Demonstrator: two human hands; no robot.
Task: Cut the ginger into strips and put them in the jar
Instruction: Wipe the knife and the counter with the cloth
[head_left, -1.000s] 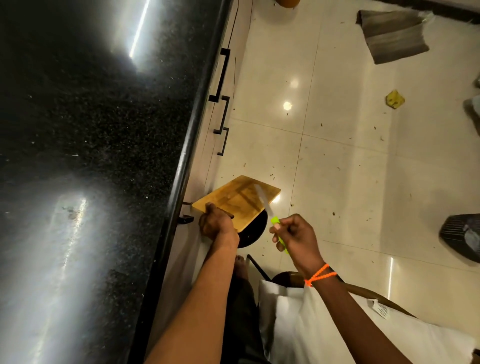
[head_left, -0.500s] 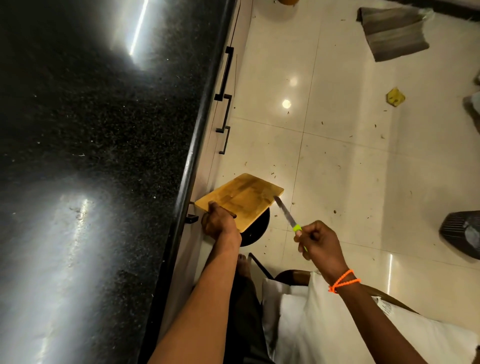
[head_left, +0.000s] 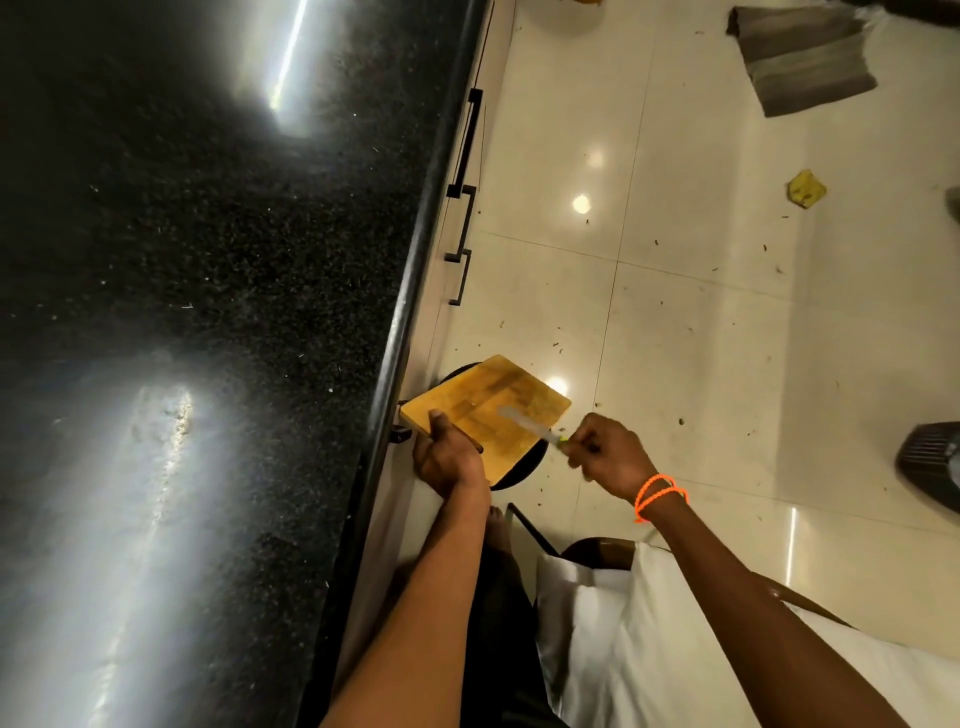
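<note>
Both arms outstretched, left grip (head_left: 449, 457) and right grip (head_left: 608, 453) each curled tight.

Tiled floor (head_left: 701, 364), grey cloth (head_left: 800, 57), scraps.

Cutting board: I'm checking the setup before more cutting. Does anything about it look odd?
Yes. The cutting board is off the counter, gripped by the left hand above a dark round bin, while the right hand lays the knife across it.

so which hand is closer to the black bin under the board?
Left. The left hand grips the cutting board directly above the black bin; the right hand holds the knife off to its side.
</note>
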